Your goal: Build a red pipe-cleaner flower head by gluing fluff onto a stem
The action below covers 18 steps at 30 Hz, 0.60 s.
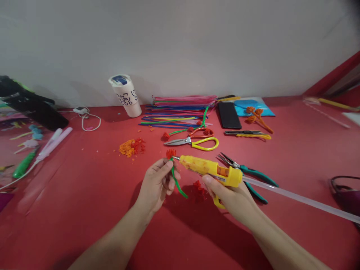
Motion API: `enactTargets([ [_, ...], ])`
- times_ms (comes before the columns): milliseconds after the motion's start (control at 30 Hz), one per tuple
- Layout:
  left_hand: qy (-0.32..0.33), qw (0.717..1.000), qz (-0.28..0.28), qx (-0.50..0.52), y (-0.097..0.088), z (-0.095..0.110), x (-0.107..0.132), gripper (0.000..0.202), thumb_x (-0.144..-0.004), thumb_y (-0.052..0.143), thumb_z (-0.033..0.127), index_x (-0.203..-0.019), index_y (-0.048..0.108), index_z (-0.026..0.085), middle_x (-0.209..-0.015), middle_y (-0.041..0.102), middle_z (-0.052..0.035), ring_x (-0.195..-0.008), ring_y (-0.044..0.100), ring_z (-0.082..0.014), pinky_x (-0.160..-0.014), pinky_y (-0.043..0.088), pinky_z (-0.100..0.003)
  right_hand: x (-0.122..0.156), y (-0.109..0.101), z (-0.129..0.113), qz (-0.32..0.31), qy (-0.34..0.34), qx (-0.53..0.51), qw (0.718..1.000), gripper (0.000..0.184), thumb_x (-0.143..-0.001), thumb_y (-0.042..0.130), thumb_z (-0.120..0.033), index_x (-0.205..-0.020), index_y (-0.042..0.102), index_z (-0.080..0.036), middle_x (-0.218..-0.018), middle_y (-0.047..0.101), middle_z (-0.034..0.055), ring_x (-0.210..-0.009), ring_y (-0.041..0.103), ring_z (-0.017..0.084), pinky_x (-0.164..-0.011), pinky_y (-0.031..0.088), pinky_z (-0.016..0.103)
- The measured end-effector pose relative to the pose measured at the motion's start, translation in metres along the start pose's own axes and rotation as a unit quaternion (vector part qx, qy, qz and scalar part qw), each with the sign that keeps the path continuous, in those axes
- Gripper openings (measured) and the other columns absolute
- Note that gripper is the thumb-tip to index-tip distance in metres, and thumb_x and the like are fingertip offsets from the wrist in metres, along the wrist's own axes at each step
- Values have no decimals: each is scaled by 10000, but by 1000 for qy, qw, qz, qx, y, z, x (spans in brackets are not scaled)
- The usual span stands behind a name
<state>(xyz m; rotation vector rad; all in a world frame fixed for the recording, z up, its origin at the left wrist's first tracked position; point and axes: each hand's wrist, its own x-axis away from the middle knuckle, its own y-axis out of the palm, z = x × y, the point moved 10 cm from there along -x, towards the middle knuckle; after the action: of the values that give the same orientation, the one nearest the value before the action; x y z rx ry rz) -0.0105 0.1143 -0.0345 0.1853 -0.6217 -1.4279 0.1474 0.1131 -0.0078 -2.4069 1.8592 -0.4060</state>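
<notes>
My left hand (157,182) pinches a pipe-cleaner flower, its fuzzy red head (171,153) up and its green stem (178,186) hanging below the fingers. Wrapped round the handle of a yellow hot glue gun (209,168) is my right hand (229,197). The gun's metal nozzle points left and meets the flower just under the red head; whether glue is coming out I cannot tell. A long clear glue stick (295,198) sticks out of the gun's back. Beneath the gun, a curled red piece (199,188) lies on the table.
Scissors (191,141) lie beyond my hands, pliers (253,174) to the right. Orange and red fuzz clippings (131,147) are at left. Farther back are bundled pipe cleaners (182,101), a phone (229,115), a utility knife (247,133) and a white tumbler (126,96). A hair straightener (52,146) lies left.
</notes>
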Motion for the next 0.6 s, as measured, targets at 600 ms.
enactTargets([
  [600,43,998,37,-19,-9,15,1,166,-778,654,300,-740,601,148,-558,613,42,-328,439,-17,-286,301,-103,-26,-20,-7,28,-39,261,964,196,-704,477,-219,-824,627,-179,-667,612,0,-535,532,137,-490,404,244],
])
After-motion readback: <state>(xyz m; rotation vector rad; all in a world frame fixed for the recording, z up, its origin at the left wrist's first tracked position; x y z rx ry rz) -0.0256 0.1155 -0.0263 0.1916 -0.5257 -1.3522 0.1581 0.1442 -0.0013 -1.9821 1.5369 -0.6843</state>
